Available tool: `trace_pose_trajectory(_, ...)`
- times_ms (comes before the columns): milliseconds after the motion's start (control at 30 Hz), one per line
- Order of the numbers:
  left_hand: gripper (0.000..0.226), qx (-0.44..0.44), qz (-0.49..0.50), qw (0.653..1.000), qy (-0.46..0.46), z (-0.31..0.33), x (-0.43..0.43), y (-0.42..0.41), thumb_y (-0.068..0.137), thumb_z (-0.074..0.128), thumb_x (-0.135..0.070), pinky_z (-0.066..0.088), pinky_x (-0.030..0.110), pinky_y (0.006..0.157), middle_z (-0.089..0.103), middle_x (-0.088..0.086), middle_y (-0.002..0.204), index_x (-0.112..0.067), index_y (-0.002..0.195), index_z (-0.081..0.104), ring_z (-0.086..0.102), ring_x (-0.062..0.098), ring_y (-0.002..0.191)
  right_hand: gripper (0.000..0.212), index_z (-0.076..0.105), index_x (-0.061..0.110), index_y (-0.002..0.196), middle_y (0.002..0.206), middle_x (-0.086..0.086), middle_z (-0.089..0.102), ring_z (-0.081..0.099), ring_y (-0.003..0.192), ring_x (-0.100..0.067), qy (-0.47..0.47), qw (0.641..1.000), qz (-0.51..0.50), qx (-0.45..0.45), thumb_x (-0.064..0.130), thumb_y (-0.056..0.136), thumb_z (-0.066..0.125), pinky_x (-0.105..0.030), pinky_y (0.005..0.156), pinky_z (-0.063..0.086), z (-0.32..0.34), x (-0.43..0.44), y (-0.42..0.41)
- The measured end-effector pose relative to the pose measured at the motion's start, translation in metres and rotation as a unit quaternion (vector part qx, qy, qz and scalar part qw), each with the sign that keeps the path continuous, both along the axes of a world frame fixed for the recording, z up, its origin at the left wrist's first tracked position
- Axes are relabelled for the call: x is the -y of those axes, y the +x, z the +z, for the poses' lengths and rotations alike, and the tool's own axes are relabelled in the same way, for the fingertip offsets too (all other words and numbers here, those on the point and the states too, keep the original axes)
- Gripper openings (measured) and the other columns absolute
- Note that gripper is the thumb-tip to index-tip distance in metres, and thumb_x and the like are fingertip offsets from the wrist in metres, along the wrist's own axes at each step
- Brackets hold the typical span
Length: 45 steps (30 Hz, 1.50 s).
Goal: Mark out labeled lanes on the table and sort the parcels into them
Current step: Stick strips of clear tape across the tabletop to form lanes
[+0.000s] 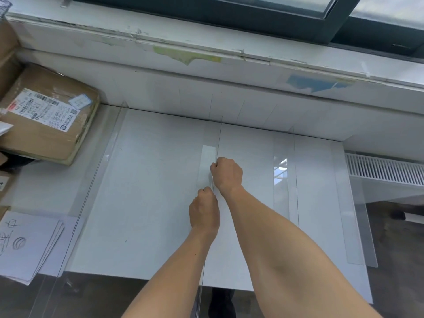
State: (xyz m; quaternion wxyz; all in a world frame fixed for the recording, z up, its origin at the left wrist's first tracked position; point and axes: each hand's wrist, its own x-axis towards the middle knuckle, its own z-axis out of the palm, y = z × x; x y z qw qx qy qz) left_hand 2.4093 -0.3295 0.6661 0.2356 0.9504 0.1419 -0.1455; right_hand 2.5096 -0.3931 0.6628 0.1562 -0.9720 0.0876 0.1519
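Both hands closed into loose fists over the middle of the table (149, 203), fingertips pinched on a strip of clear tape (207, 164). Right hand (227, 174) farther from the body, pinching the strip's right edge about midway; left hand (204, 211) nearer, pinching at the strip's near end. Whether either hand also grips the thin dark line (219, 138) running under them cannot be told.

Tape strip: narrow, translucent, slightly milky, lying lengthwise front-to-back just left of that line. The line runs from the wall edge down the table centre toward the near edge.

Other lane markings: a second clear strip (281, 180), glossy with a window reflection, right of centre beside another thin line; a third long strip (351, 214) near the right edge; a long clear strip (107, 157) along a slanted line on the left.

Table surface: white, smooth, faintly glossy, rectangular.

Left side: a brown cardboard parcel (49, 113), corners softened, taped, with a white printed shipping label (43, 109) on top. Near-left corner: a stack of white paper sheets (27, 244) with hand-drawn marks, fanned slightly.
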Motion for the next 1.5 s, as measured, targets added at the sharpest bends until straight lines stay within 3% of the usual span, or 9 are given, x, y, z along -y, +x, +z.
trace_pose_trajectory(267, 0.017, -0.014, 0.010, 1.000, -0.008, 0.001, 0.000, 0.000, 0.103, 0.042, -0.017, 0.040, 0.028, 0.062, 0.062, 0.006, 0.100, -0.009, 0.101, 0.057, 0.063, 0.023, 0.081, 0.033, 0.039, 0.012, 0.063, 0.072, -0.005, 0.052, 0.046, 0.063, -0.024, 0.005, 1.000, -0.010, -0.001, 0.018, 0.095, 0.042, -0.028, 0.057, 0.032, -0.002, 0.000, 0.000)
trace_pose_trajectory(500, 0.051, 0.016, 0.040, 0.999, -0.013, 0.020, -0.019, 0.009, 0.100, 0.032, -0.055, 0.041, 0.029, 0.057, 0.060, 0.004, 0.092, -0.010, 0.100, 0.057, 0.057, 0.020, 0.073, 0.039, 0.050, 0.011, 0.093, 0.077, -0.002, 0.052, 0.051, 0.067, -0.023, -0.026, 0.998, -0.036, 0.047, 0.048, 0.100, 0.037, -0.030, 0.060, 0.036, 0.012, -0.002, 0.005)
trace_pose_trajectory(667, 0.027, 0.085, 0.059, 0.994, 0.045, 0.045, -0.089, 0.046, 0.104, 0.039, -0.029, 0.048, 0.039, 0.082, 0.061, 0.007, 0.111, -0.012, 0.114, 0.057, 0.058, 0.026, 0.100, 0.035, 0.057, 0.006, 0.099, 0.090, -0.011, 0.065, 0.058, 0.074, -0.031, -0.009, 0.994, -0.017, 0.107, 0.034, 0.100, 0.036, -0.032, 0.061, 0.036, 0.046, -0.041, 0.036)
trace_pose_trajectory(867, 0.026, 0.057, 0.123, 0.976, 0.172, 0.049, -0.213, 0.053, 0.095, 0.054, -0.008, 0.038, 0.034, 0.085, 0.056, 0.006, 0.118, -0.015, 0.120, 0.053, 0.049, 0.025, 0.109, 0.022, 0.057, 0.009, 0.084, 0.086, -0.011, 0.064, 0.059, 0.076, -0.030, 0.006, 0.996, 0.053, 0.068, 0.020, 0.095, 0.041, -0.029, 0.059, 0.032, 0.058, -0.145, 0.054)
trace_pose_trajectory(1000, 0.024, -0.034, 0.175, 0.973, 0.143, 0.034, -0.264, 0.030, 0.099, 0.048, -0.022, 0.044, 0.039, 0.085, 0.060, 0.009, 0.117, -0.010, 0.119, 0.054, 0.054, 0.028, 0.110, 0.020, 0.050, 0.011, 0.074, 0.085, -0.009, 0.064, 0.052, 0.069, -0.027, 0.021, 0.993, 0.105, 0.043, 0.016, 0.093, 0.045, -0.028, 0.054, 0.028, 0.046, -0.229, 0.047)
trace_pose_trajectory(1100, 0.023, -0.072, 0.154, 0.979, 0.117, 0.015, -0.279, 0.011, 0.099, 0.042, -0.007, 0.049, 0.037, 0.084, 0.065, 0.011, 0.113, -0.007, 0.111, 0.062, 0.062, 0.028, 0.105, 0.022, 0.058, 0.011, 0.080, 0.090, -0.007, 0.063, 0.064, 0.086, -0.028, 0.042, 0.989, 0.140, 0.015, 0.024, 0.096, 0.049, -0.027, 0.059, 0.032, 0.032, -0.281, 0.036)
trace_pose_trajectory(1200, 0.027, -0.061, 0.124, 0.983, 0.121, 0.008, -0.286, 0.002, 0.098, 0.039, 0.001, 0.048, 0.033, 0.087, 0.064, 0.010, 0.116, -0.006, 0.113, 0.061, 0.062, 0.025, 0.107, 0.026, 0.065, 0.009, 0.099, 0.104, -0.009, 0.066, 0.065, 0.097, -0.028, 0.036, 0.988, 0.150, -0.009, 0.031, 0.096, 0.052, -0.028, 0.067, 0.038, 0.019, -0.314, 0.028)
trace_pose_trajectory(1300, 0.028, -0.050, 0.116, 0.984, 0.123, 0.006, -0.298, 0.003, 0.096, 0.041, 0.005, 0.048, 0.031, 0.085, 0.065, 0.009, 0.114, -0.007, 0.110, 0.061, 0.063, 0.024, 0.106, 0.012, 0.062, 0.008, 0.092, 0.105, -0.011, 0.066, 0.065, 0.095, -0.030, 0.042, 0.991, 0.123, -0.032, 0.010, 0.090, 0.051, -0.028, 0.069, 0.042, 0.012, -0.330, 0.027)
trace_pose_trajectory(1500, 0.027, -0.044, 0.130, 0.984, 0.115, 0.011, -0.310, 0.003, 0.093, 0.046, 0.008, 0.048, 0.031, 0.083, 0.065, 0.009, 0.112, -0.007, 0.110, 0.061, 0.062, 0.024, 0.105, 0.016, 0.064, 0.006, 0.092, 0.094, -0.009, 0.062, 0.063, 0.089, -0.029, 0.052, 0.990, 0.123, -0.043, 0.007, 0.089, 0.049, -0.026, 0.066, 0.040, 0.017, -0.343, 0.026)
